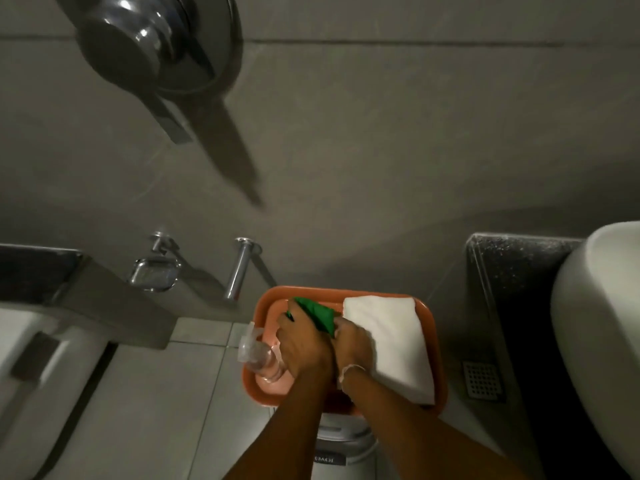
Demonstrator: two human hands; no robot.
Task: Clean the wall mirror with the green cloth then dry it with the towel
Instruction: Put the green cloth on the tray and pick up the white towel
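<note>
1. Reaching into the orange tray (437, 327), both hands meet at the green cloth (320, 311), which lies bunched at the tray's far side.
2. Left hand (304, 344) is clenched on the cloth; right hand (353, 344) touches its right edge, grip unclear.
3. White towel (391, 341) lies folded just right of the cloth, nearer the right hand.
4. Spray bottle (259, 355) lies at the tray's left.
5. Mirror is not in view.

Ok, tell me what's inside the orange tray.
The orange tray holds a folded white towel, a green cloth gripped by both the left hand and right hand, and a clear spray bottle. The tray floor beneath the hands and towel is hidden.
</note>
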